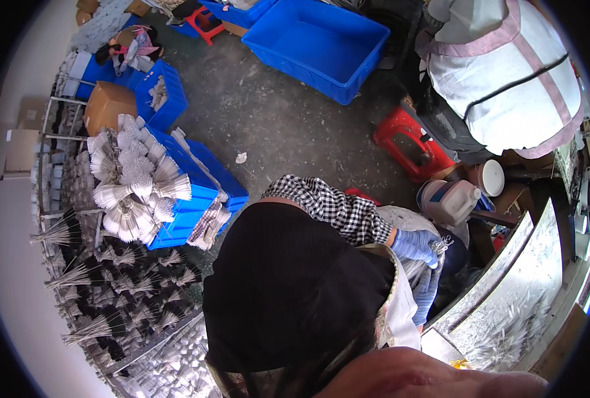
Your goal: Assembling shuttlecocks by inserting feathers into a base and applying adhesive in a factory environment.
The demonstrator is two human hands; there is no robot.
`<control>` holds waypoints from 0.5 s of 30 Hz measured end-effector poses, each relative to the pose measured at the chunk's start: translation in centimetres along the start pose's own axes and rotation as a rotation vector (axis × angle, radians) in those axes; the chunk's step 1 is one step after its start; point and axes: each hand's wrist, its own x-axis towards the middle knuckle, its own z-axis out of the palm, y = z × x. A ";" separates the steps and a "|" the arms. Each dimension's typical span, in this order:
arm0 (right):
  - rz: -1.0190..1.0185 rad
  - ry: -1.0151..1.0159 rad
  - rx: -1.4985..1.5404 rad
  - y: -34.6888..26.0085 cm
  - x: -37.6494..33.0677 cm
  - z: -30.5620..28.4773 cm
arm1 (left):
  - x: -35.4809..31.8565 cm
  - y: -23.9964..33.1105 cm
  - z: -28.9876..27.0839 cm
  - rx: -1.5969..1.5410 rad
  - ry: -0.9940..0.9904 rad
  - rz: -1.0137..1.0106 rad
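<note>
My left hand (414, 245), in a blue glove below a black-and-white checked sleeve (335, 209), is closed around a small bundle of thin silvery strands (442, 244). Just below it is my right hand (426, 298), also in a blue glove, close to a grey cloth (411, 268) over the lap. Its fingertips are partly hidden, so its grip is unclear. A large black covering (295, 285) fills the middle of the view and hides much of the body.
Bundles of pale, thin-stemmed pieces (136, 179) top a blue crate (182, 212) on the left. An empty blue tub (315, 46) sits on the floor ahead. To the right are a red stool (411, 146), a white sack (507, 79), a jug (451, 199) and a metal-topped bench (507, 298).
</note>
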 end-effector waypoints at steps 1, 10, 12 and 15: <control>-0.294 -0.014 -0.298 0.7 -1.0 -0.1 | 0.2 -0.1 0.0 0.055 0.040 -0.070; -0.688 0.030 -0.585 -9.3 3.8 0.2 | 2.6 -5.9 2.2 0.227 -0.188 0.117; -0.386 -0.146 -0.366 -6.7 4.8 -0.1 | 2.5 -7.6 1.7 0.151 -0.241 0.015; -0.203 -0.139 -0.141 -6.3 4.0 0.2 | 1.9 -6.0 0.5 -0.129 -0.367 -0.195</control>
